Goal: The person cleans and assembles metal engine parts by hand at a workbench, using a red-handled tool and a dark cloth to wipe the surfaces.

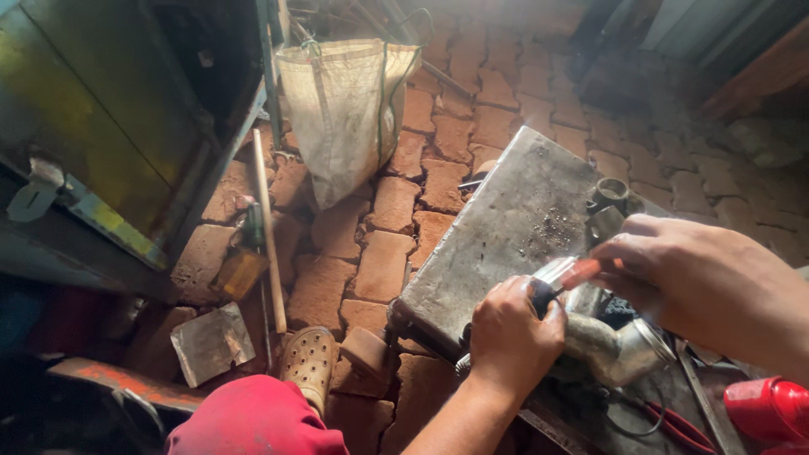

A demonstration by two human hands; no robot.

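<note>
The left hand [514, 329] sits low in the middle right of the frame, fingers clenched around a dark round knob on a bent metal pipe [611, 345]; the right hand [674, 270], just above and to the right, pinches a thin red-handled tool [581, 272] whose tip meets the pipe; both rest at the near edge of a grey metal table [497, 227]; a pale sack [341, 114] stands on the brick floor [379, 261] at upper centre.
</note>
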